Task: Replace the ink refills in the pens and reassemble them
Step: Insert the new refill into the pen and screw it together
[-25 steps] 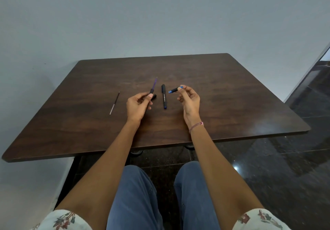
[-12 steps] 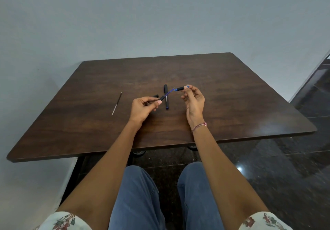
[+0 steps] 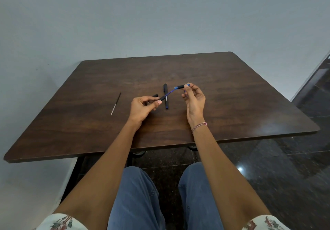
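My left hand [image 3: 142, 107] pinches a short black pen barrel [image 3: 162, 98] just above the dark wooden table [image 3: 241, 104]. A thin blue refill [image 3: 170, 92] runs out of the barrel, up and to the right. Its far end meets a small black and blue pen tip piece [image 3: 180, 87], which my right hand [image 3: 194, 99] pinches with its fingertips. Under the refill a whole black pen [image 3: 165, 97] with a blue end lies flat on the table. A small black cap piece [image 3: 155, 95] lies just behind my left fingers.
A loose thin refill [image 3: 116, 103] lies on the table to the left of my hands. A plain wall rises behind the table. Dark glossy floor [image 3: 285, 176] shows on the right, and my knees are below the near table edge.
My left hand has tipped the refill from pointing up and away to pointing right, so its end now meets the tip piece in my right hand. The pen on the table has not moved.
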`<state>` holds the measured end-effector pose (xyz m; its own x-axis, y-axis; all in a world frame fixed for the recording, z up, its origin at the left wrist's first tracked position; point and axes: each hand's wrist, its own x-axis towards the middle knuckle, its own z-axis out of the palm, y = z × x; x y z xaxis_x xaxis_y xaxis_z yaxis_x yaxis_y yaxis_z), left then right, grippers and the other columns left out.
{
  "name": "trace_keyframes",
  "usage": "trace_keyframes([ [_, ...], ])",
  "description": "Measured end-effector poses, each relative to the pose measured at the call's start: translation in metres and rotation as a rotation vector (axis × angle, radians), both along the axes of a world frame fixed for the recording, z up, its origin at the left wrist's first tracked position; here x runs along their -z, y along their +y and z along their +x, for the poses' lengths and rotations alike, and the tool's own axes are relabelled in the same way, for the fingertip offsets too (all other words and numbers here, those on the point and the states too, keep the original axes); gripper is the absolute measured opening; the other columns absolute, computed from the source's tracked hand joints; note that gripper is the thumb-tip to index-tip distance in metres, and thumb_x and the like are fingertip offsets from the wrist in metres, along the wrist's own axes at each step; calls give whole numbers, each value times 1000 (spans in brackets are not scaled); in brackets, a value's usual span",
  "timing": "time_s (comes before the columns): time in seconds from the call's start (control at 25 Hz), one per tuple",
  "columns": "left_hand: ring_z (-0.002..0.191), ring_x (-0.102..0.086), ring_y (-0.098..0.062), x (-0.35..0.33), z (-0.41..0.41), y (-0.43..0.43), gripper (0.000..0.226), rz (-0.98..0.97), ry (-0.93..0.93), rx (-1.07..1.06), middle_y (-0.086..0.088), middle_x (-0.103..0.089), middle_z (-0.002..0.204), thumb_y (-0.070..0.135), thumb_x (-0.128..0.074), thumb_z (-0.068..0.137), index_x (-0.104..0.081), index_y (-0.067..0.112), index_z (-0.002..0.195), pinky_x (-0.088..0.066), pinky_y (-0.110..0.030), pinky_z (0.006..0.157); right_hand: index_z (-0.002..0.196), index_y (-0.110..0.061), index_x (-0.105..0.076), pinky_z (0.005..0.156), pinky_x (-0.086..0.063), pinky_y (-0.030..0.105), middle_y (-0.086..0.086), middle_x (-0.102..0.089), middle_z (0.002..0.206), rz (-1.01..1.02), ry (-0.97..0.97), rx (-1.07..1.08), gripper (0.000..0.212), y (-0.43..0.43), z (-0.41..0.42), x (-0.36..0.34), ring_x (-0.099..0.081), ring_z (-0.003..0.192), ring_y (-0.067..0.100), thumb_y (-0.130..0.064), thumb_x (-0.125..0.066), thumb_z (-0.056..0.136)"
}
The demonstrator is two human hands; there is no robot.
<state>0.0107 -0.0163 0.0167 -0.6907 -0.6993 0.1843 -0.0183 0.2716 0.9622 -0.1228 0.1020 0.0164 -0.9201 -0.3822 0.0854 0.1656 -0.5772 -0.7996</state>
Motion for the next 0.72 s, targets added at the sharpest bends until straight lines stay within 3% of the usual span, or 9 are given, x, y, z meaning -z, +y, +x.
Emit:
trace_keyframes([
  [0.56,63,-62,-5,0,-4,1,14,-2,-14,-22,-1,-72,76,15,-77,77,-74,21,89,-45,-10,56,93,-16,-66,64,-53,19,-7,-70,80,88,60,4,14,1,0,1,-64,69,3,-4,-66,86],
  [0.72,59,-60,-2,0,-6,4,15,-15,17,-11,-3,-70,73,12,-76,78,-74,13,92,-45,-11,57,92,-17,-65,62,-52,18,-5,-68,79,67,77,2,14,0,-5,3,-62,66,2,-4,-67,85],
])
